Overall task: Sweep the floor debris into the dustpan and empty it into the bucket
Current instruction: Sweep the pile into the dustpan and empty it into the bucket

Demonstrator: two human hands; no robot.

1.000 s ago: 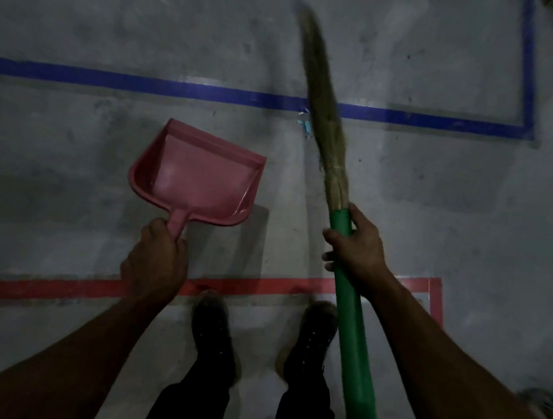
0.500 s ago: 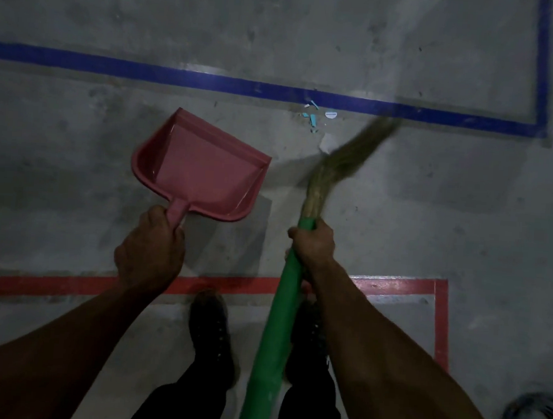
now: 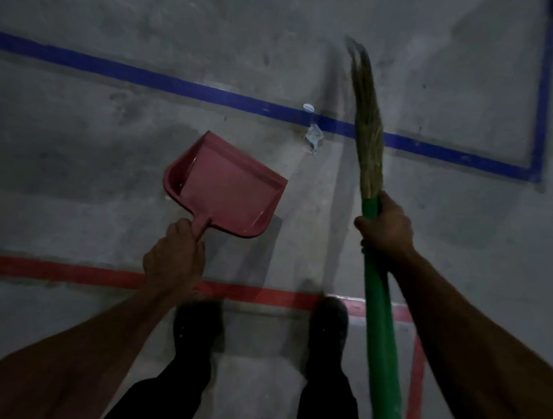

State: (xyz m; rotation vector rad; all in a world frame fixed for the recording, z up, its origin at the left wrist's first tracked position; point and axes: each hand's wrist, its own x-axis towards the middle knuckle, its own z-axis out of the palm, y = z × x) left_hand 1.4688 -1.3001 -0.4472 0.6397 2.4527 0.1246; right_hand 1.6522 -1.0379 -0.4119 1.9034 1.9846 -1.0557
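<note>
Left fingers (image 3: 183, 236) curled round dustpan (image 3: 228, 187) handle, right fingers (image 3: 363, 224) gripping broom (image 3: 380, 313), seemingly firmly

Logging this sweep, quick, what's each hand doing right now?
Left hand: closed, holding the pink dustpan by its handle.
Right hand: closed, holding the broom at its green handle.

The broom (image 3: 368, 140) is swinging back upright from its slant, its bristles now crossing the blue line (image 3: 179, 85) right of the scraps (image 3: 313, 137), which are bunching closer together.
</note>
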